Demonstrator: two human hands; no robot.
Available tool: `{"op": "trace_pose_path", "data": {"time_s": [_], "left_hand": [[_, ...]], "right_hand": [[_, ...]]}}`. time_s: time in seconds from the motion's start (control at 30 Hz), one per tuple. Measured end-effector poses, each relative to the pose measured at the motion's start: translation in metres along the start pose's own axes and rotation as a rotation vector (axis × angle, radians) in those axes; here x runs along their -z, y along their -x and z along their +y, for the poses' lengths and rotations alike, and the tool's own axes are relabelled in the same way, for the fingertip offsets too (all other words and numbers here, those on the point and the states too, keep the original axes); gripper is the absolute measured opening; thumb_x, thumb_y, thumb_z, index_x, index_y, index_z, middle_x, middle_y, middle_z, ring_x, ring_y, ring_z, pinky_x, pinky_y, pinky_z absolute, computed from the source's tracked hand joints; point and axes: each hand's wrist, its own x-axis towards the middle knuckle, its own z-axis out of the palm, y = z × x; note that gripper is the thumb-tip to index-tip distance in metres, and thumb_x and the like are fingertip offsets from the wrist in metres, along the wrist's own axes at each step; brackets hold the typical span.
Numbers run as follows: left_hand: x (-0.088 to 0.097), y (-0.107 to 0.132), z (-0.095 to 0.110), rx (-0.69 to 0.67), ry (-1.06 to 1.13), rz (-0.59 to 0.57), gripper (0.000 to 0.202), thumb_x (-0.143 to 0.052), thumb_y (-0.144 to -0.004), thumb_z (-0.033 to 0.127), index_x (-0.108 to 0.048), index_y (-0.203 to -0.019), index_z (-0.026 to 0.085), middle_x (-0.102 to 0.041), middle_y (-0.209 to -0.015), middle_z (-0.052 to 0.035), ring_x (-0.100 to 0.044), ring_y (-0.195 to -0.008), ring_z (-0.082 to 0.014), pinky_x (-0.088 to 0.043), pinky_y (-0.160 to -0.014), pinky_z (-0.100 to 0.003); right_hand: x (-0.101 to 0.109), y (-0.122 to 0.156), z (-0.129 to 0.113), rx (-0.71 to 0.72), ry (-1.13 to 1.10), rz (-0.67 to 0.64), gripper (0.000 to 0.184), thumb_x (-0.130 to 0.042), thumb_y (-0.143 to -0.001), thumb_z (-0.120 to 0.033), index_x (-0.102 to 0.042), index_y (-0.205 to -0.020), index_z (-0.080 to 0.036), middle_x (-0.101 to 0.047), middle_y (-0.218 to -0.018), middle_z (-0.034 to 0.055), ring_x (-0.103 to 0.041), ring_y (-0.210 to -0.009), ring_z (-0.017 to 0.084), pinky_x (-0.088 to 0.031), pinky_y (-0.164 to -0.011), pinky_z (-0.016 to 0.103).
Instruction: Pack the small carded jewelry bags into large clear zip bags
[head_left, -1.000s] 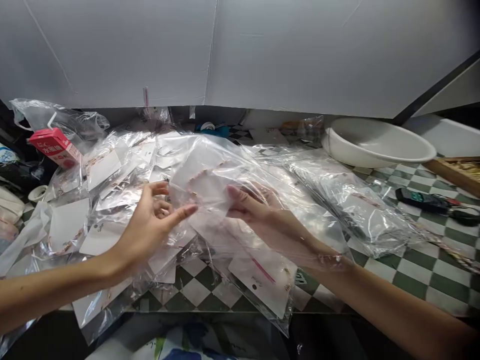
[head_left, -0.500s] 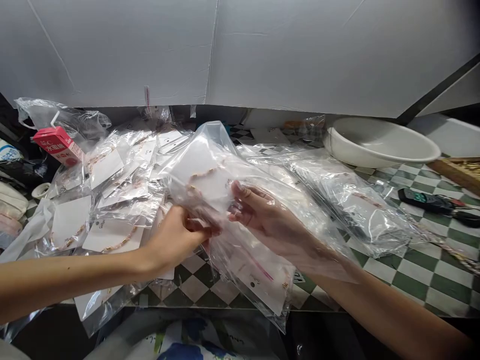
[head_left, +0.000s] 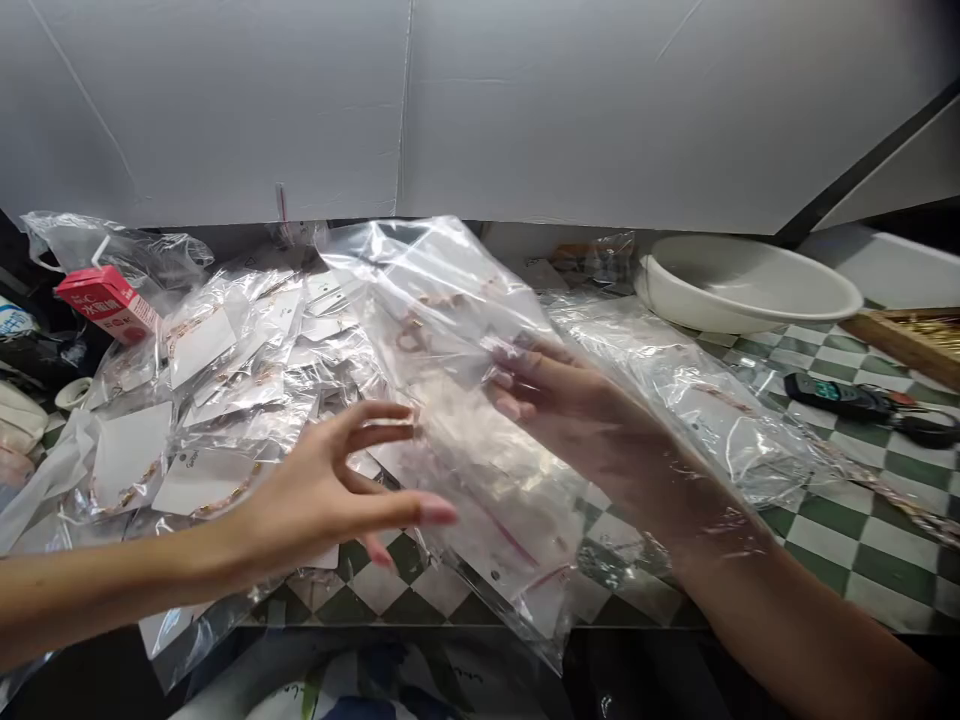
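Note:
A large clear plastic bag is lifted over the middle of the table, with beaded bracelets showing through it. My right hand is inside or behind its film, fingers curled and thumb near them, holding up the plastic. The film also covers my right wrist and part of the forearm. To the left of the bag, my left hand is open with fingers spread and nothing in it. Below the hands lies a small zip bag with a white card, its pink seal strip showing. Glare blurs the bag's contents.
Many carded bracelets in clear bags are heaped on the left, near a red juice carton. On the right are another plastic bag, a white bowl, a dark device with a lit display and a wooden tray.
My left hand has let go of the plastic and opened, its fingers now spread. The large bag has risen slightly, and my right hand has moved a little up and right.

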Motion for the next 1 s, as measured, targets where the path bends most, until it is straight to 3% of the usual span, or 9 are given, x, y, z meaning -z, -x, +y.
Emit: {"op": "trace_pose_path", "data": {"time_s": [0.13,0.2,0.3,0.37,0.43,0.57,0.7,0.87,1.0], "left_hand": [[0.041,-0.001,0.021,-0.335,-0.109,0.273,0.059,-0.060,-0.091,0.069,-0.078,-0.116,0.018,-0.072,-0.133,-0.0168,-0.076,-0.075,-0.0254,-0.051,-0.047,-0.027],[0.058,-0.016,0.036,-0.399,-0.121,0.310,0.069,-0.051,-0.093,0.073,-0.079,-0.113,0.014,-0.074,-0.129,-0.0177,-0.075,-0.092,-0.0292,-0.058,-0.064,-0.031],[0.065,-0.047,0.052,-0.293,-0.069,0.154,0.074,-0.055,-0.088,0.077,-0.079,-0.114,0.012,-0.078,-0.110,-0.0193,-0.074,-0.104,-0.0367,-0.059,-0.087,-0.045],[0.058,-0.065,0.056,-0.157,-0.037,0.061,0.060,-0.071,-0.084,0.067,-0.079,-0.114,0.016,-0.078,-0.103,-0.0177,-0.074,-0.103,-0.0387,-0.058,-0.089,-0.049],[0.048,-0.078,0.055,-0.115,-0.042,-0.004,0.044,-0.080,-0.083,0.056,-0.081,-0.101,0.016,-0.079,-0.098,-0.0161,-0.075,-0.094,-0.0339,-0.060,-0.082,-0.044],[0.032,-0.085,0.051,-0.179,-0.014,-0.022,0.024,-0.075,-0.093,0.040,-0.083,-0.097,0.017,-0.079,-0.103,-0.0106,-0.072,-0.082,-0.0183,-0.058,-0.069,-0.026],[0.035,-0.086,0.052,-0.251,0.061,-0.157,0.027,-0.067,-0.099,0.040,-0.082,-0.111,0.020,-0.078,-0.118,-0.0098,-0.075,-0.097,-0.0206,-0.061,-0.076,-0.027],[0.051,-0.093,0.056,-0.183,-0.104,-0.618,0.033,-0.075,-0.093,0.038,-0.079,-0.123,0.026,-0.073,-0.136,-0.0102,-0.068,-0.126,-0.0303,-0.058,-0.099,-0.037],[0.044,-0.093,0.051,-0.275,-0.155,-0.591,0.027,-0.065,-0.101,0.035,-0.079,-0.123,0.027,-0.075,-0.133,-0.0082,-0.068,-0.128,-0.0274,-0.054,-0.106,-0.040]], "right_hand": [[0.006,-0.001,-0.013,-0.071,-0.125,-0.003,0.049,-0.085,-0.076,-0.056,-0.051,-0.067,-0.022,-0.042,-0.068,-0.0028,-0.046,-0.057,0.009,-0.039,-0.049,0.026],[0.007,0.000,-0.015,-0.101,-0.073,-0.077,0.051,-0.083,-0.078,-0.058,-0.049,-0.064,-0.022,-0.042,-0.065,-0.0033,-0.044,-0.055,0.009,-0.039,-0.051,0.027],[0.004,0.001,-0.012,-0.125,0.070,-0.257,0.052,-0.075,-0.085,-0.062,-0.052,-0.060,-0.022,-0.046,-0.059,-0.0033,-0.045,-0.053,0.009,-0.044,-0.057,0.030],[0.001,0.001,-0.007,-0.133,0.133,-0.345,0.050,-0.074,-0.085,-0.063,-0.057,-0.061,-0.022,-0.054,-0.059,-0.0022,-0.051,-0.054,0.010,-0.048,-0.061,0.031],[-0.001,0.001,-0.001,-0.153,0.134,-0.359,0.046,-0.079,-0.081,-0.062,-0.062,-0.067,-0.022,-0.061,-0.063,-0.0012,-0.057,-0.057,0.011,-0.052,-0.063,0.031],[0.002,0.001,0.003,-0.171,0.065,-0.209,0.039,-0.086,-0.076,-0.057,-0.068,-0.090,-0.025,-0.070,-0.072,-0.0008,-0.070,-0.071,0.017,-0.060,-0.073,0.036],[0.011,0.001,-0.003,-0.137,0.088,-0.148,0.032,-0.086,-0.080,-0.052,-0.071,-0.087,-0.024,-0.071,-0.072,0.0000,-0.069,-0.066,0.015,-0.060,-0.067,0.033],[0.016,0.003,-0.003,-0.107,0.168,-0.391,0.026,-0.084,-0.083,-0.043,-0.078,-0.088,-0.018,-0.076,-0.077,0.0046,-0.074,-0.069,0.016,-0.063,-0.066,0.030],[0.013,0.005,0.003,-0.097,0.144,-0.464,0.019,-0.083,-0.085,-0.036,-0.077,-0.079,-0.019,-0.077,-0.077,0.0053,-0.077,-0.074,0.019,-0.066,-0.074,0.032]]}}
